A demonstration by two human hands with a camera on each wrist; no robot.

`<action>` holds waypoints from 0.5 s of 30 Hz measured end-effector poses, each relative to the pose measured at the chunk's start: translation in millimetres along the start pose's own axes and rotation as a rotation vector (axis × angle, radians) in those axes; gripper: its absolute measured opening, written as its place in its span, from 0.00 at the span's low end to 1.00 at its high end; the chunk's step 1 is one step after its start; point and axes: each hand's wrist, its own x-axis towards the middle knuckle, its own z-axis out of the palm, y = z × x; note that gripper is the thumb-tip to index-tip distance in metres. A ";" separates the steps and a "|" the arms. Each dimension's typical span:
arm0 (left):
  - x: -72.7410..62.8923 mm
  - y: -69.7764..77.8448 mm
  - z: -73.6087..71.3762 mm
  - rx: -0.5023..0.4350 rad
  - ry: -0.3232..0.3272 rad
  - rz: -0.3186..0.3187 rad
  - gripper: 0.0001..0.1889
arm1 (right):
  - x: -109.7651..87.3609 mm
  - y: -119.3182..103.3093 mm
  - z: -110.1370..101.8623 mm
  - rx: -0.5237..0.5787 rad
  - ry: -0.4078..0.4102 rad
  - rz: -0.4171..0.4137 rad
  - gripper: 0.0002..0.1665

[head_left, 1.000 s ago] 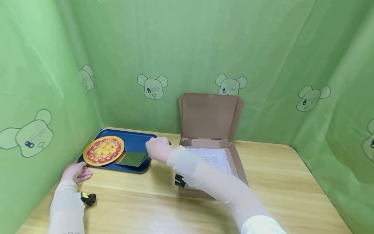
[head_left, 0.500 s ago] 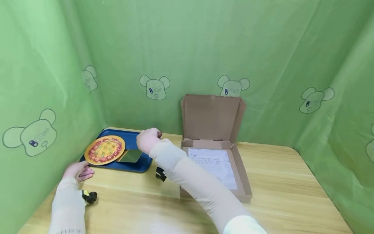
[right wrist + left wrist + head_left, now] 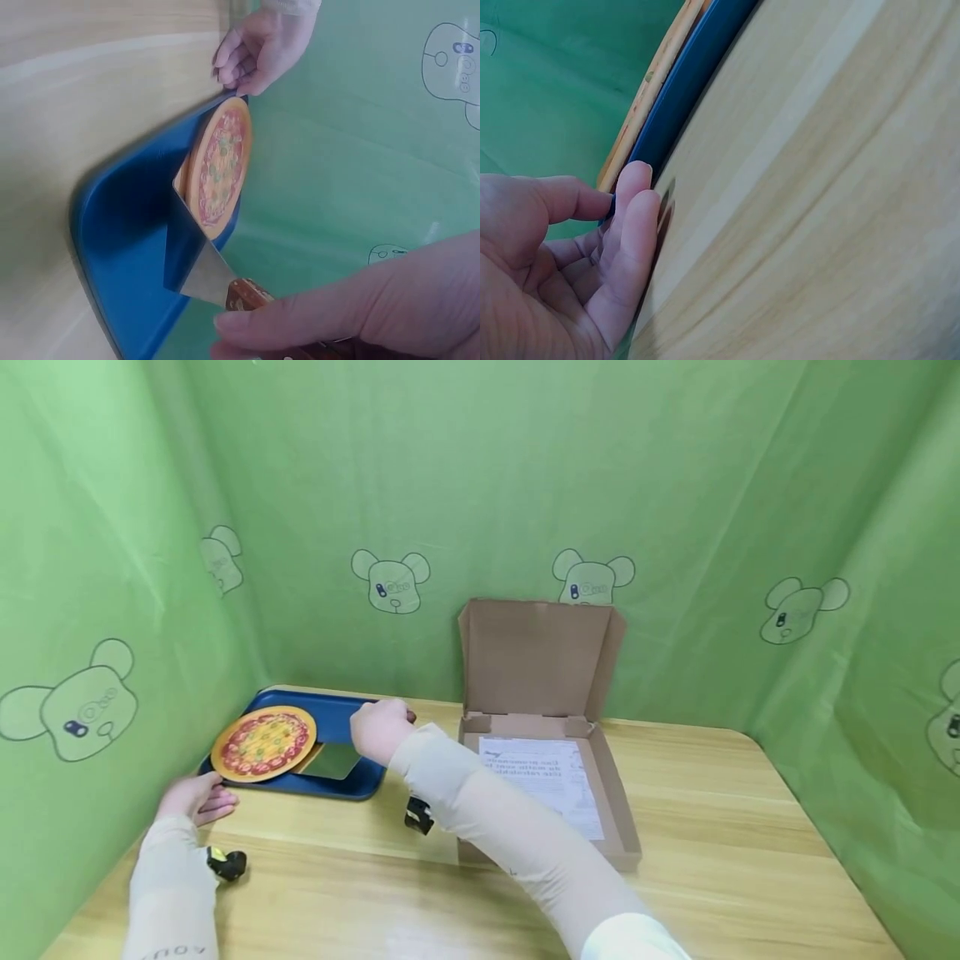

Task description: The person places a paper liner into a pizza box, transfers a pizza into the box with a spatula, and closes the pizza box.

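A round toy pizza (image 3: 264, 745) with an orange-yellow crust lies on the left part of a blue tray (image 3: 339, 717). My left hand (image 3: 192, 797) pinches the tray's near left corner, thumb on one side and fingers on the other in the left wrist view. With my right hand (image 3: 380, 731) I grip the brown wooden handle (image 3: 246, 294) of a spatula. Its broad metal blade (image 3: 208, 271) slopes down to the left, and its front end disappears beneath the pizza's right edge.
Right of the tray stands an open cardboard pizza box (image 3: 624, 822), lid (image 3: 538, 656) upright at the back, with a printed paper sheet (image 3: 555, 781) inside. Green curtains (image 3: 480, 485) hang behind and at both sides of the wooden table (image 3: 712, 843).
My right hand has moved left with the spatula, and less of the blade shows beside the pizza. The left hand keeps its place at the tray corner.
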 end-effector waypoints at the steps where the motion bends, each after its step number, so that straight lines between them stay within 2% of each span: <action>1: -0.1 0.1 -0.5 -0.004 -0.001 0.002 0.13 | 0.5 0.3 0.1 0.017 0.000 0.004 0.16; 9: -1.8 0.7 -0.9 -0.020 -0.004 0.005 0.11 | 8.3 7.0 4.6 0.063 0.027 0.038 0.16; 15: -2.5 -0.5 1.2 -0.021 -0.007 0.003 0.12 | 6.3 14.5 5.3 0.066 0.011 0.022 0.16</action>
